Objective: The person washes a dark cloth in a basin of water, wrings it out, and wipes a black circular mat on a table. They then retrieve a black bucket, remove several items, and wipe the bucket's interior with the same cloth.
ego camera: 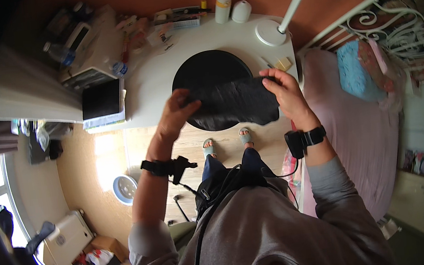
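A dark, wrinkled piece of cloth [237, 99] is stretched between my two hands, in front of the desk's edge. My left hand [177, 111] pinches its left end with thumb and fingers. At the upper right corner, my right hand [282, 88] grips the fabric, and the lower edge droops below. Behind the cloth, a round black board or tray [210, 67] lies on the white desk [147, 88] and juts past its front edge. The cloth covers part of that disc. Whether the cloth is a folded garment or a bag, I cannot tell.
A small yellowish block [283, 64] lies right of the disc, near a white lamp base [270, 33]. A dark tablet or laptop [100, 99] rests on papers at the left. Two white containers [223, 8] stand at the back. The bed [350, 123] borders the desk's right side.
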Demonstrator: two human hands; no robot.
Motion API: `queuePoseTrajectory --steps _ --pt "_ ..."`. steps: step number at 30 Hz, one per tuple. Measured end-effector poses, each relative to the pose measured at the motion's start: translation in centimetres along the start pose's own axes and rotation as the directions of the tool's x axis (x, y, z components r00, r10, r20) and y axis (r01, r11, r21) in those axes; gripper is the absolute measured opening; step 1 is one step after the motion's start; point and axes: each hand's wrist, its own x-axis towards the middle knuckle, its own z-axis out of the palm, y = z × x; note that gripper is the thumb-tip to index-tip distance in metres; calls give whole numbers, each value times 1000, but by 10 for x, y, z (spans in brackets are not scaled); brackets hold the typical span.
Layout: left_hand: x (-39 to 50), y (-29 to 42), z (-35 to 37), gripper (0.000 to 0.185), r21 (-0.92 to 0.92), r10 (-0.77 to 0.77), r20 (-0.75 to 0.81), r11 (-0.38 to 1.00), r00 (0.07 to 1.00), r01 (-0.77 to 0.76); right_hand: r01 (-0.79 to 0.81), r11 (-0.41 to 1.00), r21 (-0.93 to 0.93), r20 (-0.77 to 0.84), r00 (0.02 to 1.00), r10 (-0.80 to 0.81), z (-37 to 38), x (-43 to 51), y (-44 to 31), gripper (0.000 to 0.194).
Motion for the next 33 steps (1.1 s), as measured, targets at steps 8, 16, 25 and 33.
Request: queuePoseTrajectory --steps 8,16,25,33 --pt "5 14 1 39 230 236 -252 957 939 -179 228 967 -112 299 936 -186 -19 83 -11 17" --pt "3 -182 32 84 561 13 -625 702 780 438 151 440 -885 218 970 105 -54 99 176 43" --pt "37 -267 61 70 418 136 -743 859 655 295 281 236 -930 236 950 -202 62 145 240 70" --pt "52 -308 66 61 377 234 -835 903 499 207 496 -61 -866 495 868 39 56 127 263 83"
